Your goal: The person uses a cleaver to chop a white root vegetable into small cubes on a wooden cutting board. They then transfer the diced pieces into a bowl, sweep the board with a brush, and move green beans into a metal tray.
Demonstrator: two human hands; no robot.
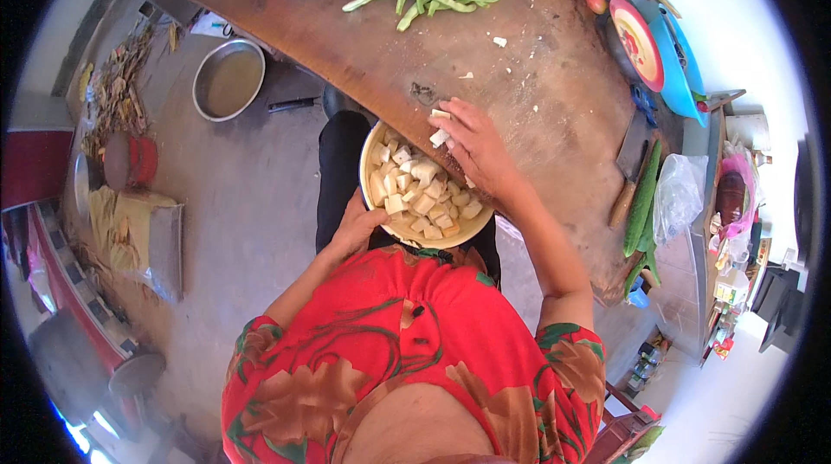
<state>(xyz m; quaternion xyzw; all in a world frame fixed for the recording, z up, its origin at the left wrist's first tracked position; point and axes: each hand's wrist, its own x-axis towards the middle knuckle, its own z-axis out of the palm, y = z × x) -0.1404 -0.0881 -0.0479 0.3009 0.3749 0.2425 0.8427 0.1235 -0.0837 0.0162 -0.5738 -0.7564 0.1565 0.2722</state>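
Pale cubes (pixel 422 203) in a cream basin (pixel 369 174), at the edge of the table (pixel 554 144).
The left hand (pixel 355 227) grasps the basin's rim near the person's lap; the right hand (pixel 476 151) curls about loose pale pieces (pixel 440 138) at the table's edge, though whether these are pinched or merely swept cannot be told. The step in hand appears to be transfer into the basin; the next move calls for a steady rim and fingers parting above it.
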